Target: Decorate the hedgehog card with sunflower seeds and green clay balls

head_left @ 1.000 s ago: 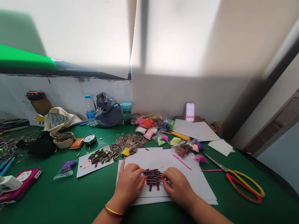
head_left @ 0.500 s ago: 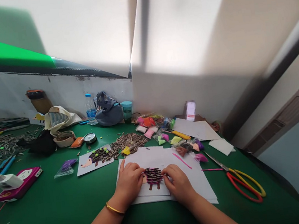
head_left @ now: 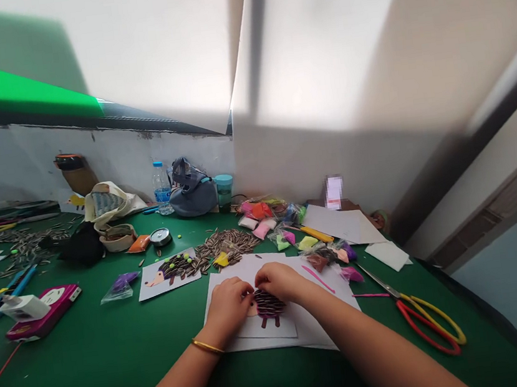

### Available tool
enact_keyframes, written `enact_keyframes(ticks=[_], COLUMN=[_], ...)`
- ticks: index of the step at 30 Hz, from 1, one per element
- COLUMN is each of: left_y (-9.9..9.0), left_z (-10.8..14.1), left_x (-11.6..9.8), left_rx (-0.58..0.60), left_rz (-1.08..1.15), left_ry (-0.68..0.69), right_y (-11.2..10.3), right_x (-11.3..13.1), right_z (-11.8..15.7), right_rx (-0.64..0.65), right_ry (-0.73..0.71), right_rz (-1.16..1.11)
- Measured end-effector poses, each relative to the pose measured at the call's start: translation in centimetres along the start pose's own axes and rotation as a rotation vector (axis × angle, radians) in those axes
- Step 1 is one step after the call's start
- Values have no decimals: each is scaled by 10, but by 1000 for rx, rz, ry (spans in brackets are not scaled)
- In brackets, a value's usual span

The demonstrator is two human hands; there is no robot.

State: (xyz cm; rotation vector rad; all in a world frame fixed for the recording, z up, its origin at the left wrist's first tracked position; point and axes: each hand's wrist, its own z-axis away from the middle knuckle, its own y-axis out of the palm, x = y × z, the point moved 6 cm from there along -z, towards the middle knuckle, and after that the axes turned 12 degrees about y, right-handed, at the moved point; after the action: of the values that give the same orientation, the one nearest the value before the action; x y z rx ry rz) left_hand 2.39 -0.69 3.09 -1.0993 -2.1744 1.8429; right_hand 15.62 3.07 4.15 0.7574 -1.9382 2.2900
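Note:
A paper hedgehog picture (head_left: 270, 306) lies in front of me, its body covered with striped sunflower seeds on purple clay, with a peach face and brown legs. My left hand (head_left: 229, 307) rests on the left of the card, fingertips pinched together beside the face. Over the top of the seed-covered body, my right hand (head_left: 279, 281) is bent inward with its fingers closed. Whatever either hand's fingertips hold is hidden. White sheets (head_left: 320, 330) lie beneath the card. A second hedgehog card (head_left: 156, 284), dotted with green balls, lies to the left.
A pile of sunflower seeds (head_left: 227, 244) lies beyond the sheets. Bags of coloured clay (head_left: 261, 212) sit behind. Scissors (head_left: 432, 321) with red and yellow handles lie at right. A pink power strip (head_left: 44, 312) with a white charger (head_left: 25, 307) and cables lies at left.
My right hand has moved from the body's right side up and left to its top edge, near my left hand. The left hand has stayed by the face. The view has shifted slightly.

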Motion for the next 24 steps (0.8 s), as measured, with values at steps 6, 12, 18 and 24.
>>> enact_keyframes(ticks=[6,12,18,24], left_y=[5,7,6,5], left_z=[-3,-3,-4,-4], left_x=[4,5,3,4], left_rx=[42,52,62,66], left_rz=[21,1,4,34], left_ry=[-33,-36,-26,-13], right_y=[5,4,7,9], right_x=[2,9,10,11], right_z=[-6,-5,-9,-9], right_rx=[89,113,123,132], right_ry=[3,5,25,25], right_rz=[28,77,120,115])
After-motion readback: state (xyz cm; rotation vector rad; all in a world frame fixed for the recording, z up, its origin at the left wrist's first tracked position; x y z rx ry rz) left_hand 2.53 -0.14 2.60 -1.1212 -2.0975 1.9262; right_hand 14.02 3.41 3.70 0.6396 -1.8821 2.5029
